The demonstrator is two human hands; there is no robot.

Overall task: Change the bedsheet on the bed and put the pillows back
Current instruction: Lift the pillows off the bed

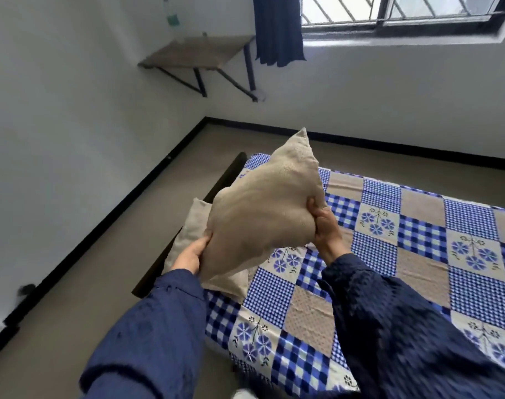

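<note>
Pillow (pixel 262 214) hung tilted, your left grip (pixel 189 256) and right grip (pixel 327 228) clamped on opposite edges, just above the second pillow (pixel 188 234) lying at the head of the bed (pixel 418 254).

Both arms reach forward; left grip (pixel 189 256) and right grip (pixel 326 228) clasp pillow (pixel 262 214).
</note>
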